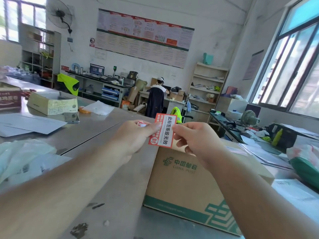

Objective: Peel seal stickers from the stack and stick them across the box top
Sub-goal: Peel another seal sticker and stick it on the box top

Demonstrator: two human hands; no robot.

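Left grip (136,135) and right grip (195,138) pinch, held close together.

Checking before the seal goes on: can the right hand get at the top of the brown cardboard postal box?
Probably yes: the right hand hangs over the brown cardboard postal box, whose top is bare beneath it. It pinches the red-and-white seal sticker with the left hand.
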